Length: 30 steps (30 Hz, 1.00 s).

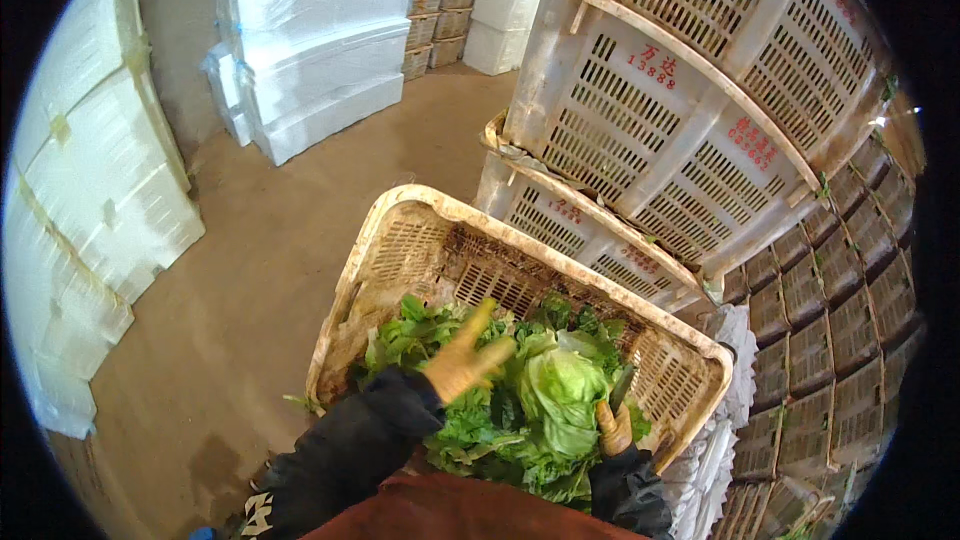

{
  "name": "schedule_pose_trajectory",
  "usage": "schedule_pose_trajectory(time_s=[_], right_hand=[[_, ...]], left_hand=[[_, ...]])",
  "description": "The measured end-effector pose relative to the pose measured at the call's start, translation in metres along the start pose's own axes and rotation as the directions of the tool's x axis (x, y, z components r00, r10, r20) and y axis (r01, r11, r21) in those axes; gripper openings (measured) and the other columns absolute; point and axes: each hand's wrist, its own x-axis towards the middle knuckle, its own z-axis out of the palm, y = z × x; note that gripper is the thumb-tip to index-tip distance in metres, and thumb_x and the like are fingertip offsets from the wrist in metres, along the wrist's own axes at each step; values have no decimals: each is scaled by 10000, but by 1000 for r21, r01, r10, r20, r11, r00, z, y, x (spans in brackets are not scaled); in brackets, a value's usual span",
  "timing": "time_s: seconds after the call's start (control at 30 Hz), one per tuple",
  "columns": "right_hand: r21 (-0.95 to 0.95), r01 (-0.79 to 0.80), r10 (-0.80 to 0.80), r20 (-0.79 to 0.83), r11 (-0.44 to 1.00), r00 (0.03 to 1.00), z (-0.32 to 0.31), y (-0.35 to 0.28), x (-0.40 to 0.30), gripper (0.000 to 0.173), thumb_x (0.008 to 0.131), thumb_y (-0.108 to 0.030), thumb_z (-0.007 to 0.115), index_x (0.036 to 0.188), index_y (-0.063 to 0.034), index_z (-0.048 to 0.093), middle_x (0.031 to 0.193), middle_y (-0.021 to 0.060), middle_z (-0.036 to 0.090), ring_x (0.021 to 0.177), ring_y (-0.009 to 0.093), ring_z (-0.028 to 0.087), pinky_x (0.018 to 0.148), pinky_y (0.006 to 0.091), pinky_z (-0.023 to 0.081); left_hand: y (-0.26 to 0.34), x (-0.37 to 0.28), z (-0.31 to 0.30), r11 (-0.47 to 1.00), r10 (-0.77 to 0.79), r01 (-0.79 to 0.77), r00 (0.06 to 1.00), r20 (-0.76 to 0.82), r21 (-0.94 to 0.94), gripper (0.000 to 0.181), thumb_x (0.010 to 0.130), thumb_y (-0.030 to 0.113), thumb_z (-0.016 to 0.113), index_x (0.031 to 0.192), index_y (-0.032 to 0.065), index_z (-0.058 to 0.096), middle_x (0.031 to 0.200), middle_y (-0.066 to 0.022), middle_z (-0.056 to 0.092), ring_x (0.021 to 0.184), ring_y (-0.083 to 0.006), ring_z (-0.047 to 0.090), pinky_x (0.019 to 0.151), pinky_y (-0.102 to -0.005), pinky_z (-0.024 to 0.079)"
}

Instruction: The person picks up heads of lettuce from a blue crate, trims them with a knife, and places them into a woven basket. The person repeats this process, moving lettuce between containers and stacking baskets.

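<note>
In front of me a head of lettuce [562,390] with pale green leaves rests on loose green leaves [465,427] in a dirty, cream plastic crate [495,229]. My left hand [465,360], yellowish and blurred, is over the leaves to the left of the head. Its fingers are spread and nothing is in them. My right hand [616,429] is against the right side of the head, thumb upward. A dark, narrow blade, seemingly a knife [621,388], sticks up from its grip; the handle is hidden. Dark sleeves cover both forearms.
Slotted plastic crates [615,112] bearing red writing are stacked beyond the crate. White foam boxes [322,52] stand ahead and at left [97,187]. Brown crates [810,360] rise at right, beside white sacking [705,457]. Brown floor [247,262] runs between the stacks.
</note>
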Motion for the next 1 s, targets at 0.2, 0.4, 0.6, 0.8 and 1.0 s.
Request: schedule_pose_trajectory(time_s=[0.2, 0.4, 0.6, 0.8, 1.0], right_hand=[[34, 34, -33, -24, 999, 999, -39, -3, 5, 638, 951, -420, 672, 1393, 14, 520, 1227, 94, 644, 1109, 215, 597, 984, 354, 459], [133, -103, 64, 273, 986, 960, -88, -8, -1, 647, 956, -482, 633, 1349, 27, 558, 1289, 120, 623, 1172, 241, 593, 1009, 387, 459], [648, -267, 78, 305, 713, 949, -85, -3, 11, 721, 966, -537, 591, 1429, 5, 478, 1367, 137, 585, 1201, 284, 594, 1044, 439, 486], [173, -111, 21, 451, 979, 892, 31, 13, -15, 606, 1010, -417, 546, 1413, 30, 483, 1304, 165, 603, 1137, 240, 595, 970, 411, 484], [-53, -60, 76, 859, 997, 507, 165, -17, -123, 554, 1017, -386, 551, 1408, 4, 506, 1243, 141, 629, 1054, 205, 604, 905, 380, 492]], left_hand=[[-11, 9, 69, 917, 292, -290, 956, 34, 275, 837, 872, -71, 572, 1600, 185, 250, 1651, -114, 244, 1510, -233, 242, 1194, -352, 276], [-43, 52, 87, 583, 207, -432, 898, 388, 689, 575, 844, 100, 610, 1413, 139, 544, 1554, -156, 405, 1420, -351, 390, 1176, -423, 332], [-36, -2, 83, 413, 441, 110, 845, -303, 904, 919, 877, 247, 740, 1593, 134, 176, 1627, -223, 200, 1477, -396, 270, 1192, -436, 277], [-111, -126, 125, 942, 325, -336, 898, -298, 15, 936, 941, 294, 695, 1594, 72, 63, 1614, -140, 231, 1443, -257, 295, 1180, -369, 271], [-165, -311, 121, 633, 644, -756, 393, -656, 169, 600, 996, 318, 618, 1503, 85, 397, 1476, -77, 475, 1304, -189, 482, 1092, -372, 399]])
